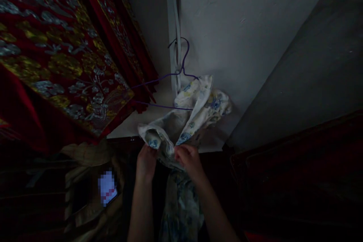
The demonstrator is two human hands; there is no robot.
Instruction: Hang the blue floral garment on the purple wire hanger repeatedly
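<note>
A white garment with blue and yellow flowers [195, 121] hangs partly on a purple wire hanger [164, 106]. One end of the hanger is inside the cloth; the other end sticks out bare on the left. My left hand [146, 162] is closed on the garment's left edge, just below a loose opening in it. With fingers pinched, my right hand [188, 159] grips the cloth edge at the middle. The lower part of the garment drops between my forearms into shadow.
Red cloth with gold and silver embroidery [65, 53] hangs at the left. A grey cable [176, 19] runs down the pale wall [235, 19] behind the hanger. A lit screen, blurred out [107, 188], lies at lower left. The room is dim.
</note>
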